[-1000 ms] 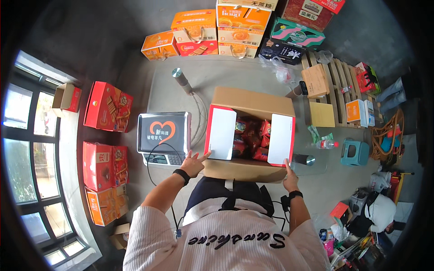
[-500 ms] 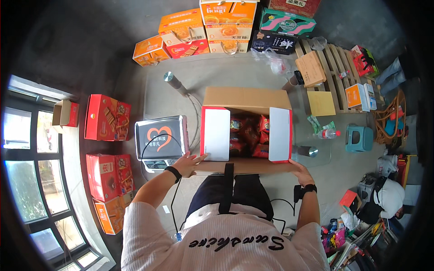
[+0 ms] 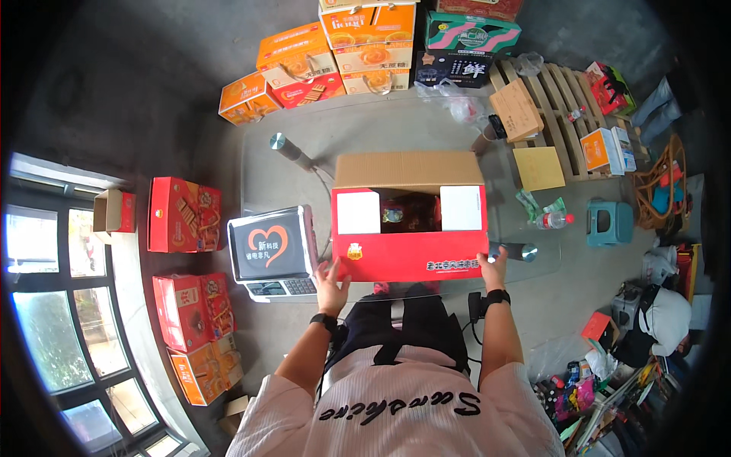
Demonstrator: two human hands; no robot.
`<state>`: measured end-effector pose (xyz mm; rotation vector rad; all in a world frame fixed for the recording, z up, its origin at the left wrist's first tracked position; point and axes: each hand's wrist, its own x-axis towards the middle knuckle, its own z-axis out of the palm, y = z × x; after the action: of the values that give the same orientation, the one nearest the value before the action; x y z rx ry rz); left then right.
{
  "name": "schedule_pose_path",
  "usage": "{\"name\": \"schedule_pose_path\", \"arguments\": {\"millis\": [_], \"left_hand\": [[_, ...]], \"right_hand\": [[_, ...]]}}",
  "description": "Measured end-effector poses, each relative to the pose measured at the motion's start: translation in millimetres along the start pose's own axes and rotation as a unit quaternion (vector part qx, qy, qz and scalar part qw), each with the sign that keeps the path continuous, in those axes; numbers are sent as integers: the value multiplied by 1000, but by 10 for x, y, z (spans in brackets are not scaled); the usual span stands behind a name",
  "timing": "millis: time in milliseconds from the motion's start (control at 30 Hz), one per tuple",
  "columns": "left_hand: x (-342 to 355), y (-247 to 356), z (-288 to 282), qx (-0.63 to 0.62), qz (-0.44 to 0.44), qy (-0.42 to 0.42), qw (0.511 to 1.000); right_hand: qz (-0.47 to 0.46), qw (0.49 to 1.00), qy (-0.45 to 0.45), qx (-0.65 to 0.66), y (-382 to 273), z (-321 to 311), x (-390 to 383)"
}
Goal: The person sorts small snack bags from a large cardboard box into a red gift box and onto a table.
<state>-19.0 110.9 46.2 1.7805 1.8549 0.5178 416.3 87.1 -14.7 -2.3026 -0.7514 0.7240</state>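
A red gift carton (image 3: 407,255) stands on the glass table in front of me. Its near red flap is folded inward, the two white side flaps lie across the opening, and the brown far flap (image 3: 407,169) stands raised. Through the gap, dark red shiny packets (image 3: 415,215) show inside; most are hidden. Beside the carton's near left corner is my left hand (image 3: 331,289), fingers spread. My right hand (image 3: 493,270) is at the near right corner, its fingers apart. Both hands are at the carton's edges, with no grip around it visible.
A scale (image 3: 270,247) stands left of the carton on the glass table (image 3: 525,286). To the right lie a plastic bottle (image 3: 554,221) and green wrappers. Red boxes (image 3: 185,215) line the left wall, orange boxes (image 3: 373,57) the back. A blue stool (image 3: 608,222) and pallet (image 3: 552,107) stand right.
The carton's near flap, previously folded outward toward me, has swung up and over, showing its red face. Both hands have shifted to the near corners, and the view has tilted slightly.
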Motion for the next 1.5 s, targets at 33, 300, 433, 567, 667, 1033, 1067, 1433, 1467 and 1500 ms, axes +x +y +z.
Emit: {"name": "schedule_pose_path", "arguments": {"millis": [33,300,433,567,667,1033,1067,1433,1467,1500], "left_hand": [[7,112,15,45,0,-17,999],[250,503,-171,251,-66,-208,943],[282,490,-43,271,-63,-205,939],[198,445,-32,271,-81,-182,942],[228,508,31,250,-75,-175,949],[85,221,9,74,-72,-69,992],[0,164,-18,74,-83,-60,992],[-1184,686,173,-65,-348,-13,935],[-1113,736,212,-104,-374,2,922],[-1013,771,159,-96,-425,4,900]], "right_hand": [[-25,999,-2,-26,-90,-28,58],[-91,936,-258,-221,-1054,-212,613],[-71,950,-302,44,-1113,212,1376],[-13,971,-197,135,-1728,486,1344],[24,947,-195,255,-1593,533,1626],[-53,867,-366,333,-1112,-179,1056],[-30,878,-398,265,-1223,-236,840],[-209,922,-282,166,-567,-151,392],[-218,924,-265,169,-472,-150,453],[-197,932,-259,155,-490,-139,432]]}}
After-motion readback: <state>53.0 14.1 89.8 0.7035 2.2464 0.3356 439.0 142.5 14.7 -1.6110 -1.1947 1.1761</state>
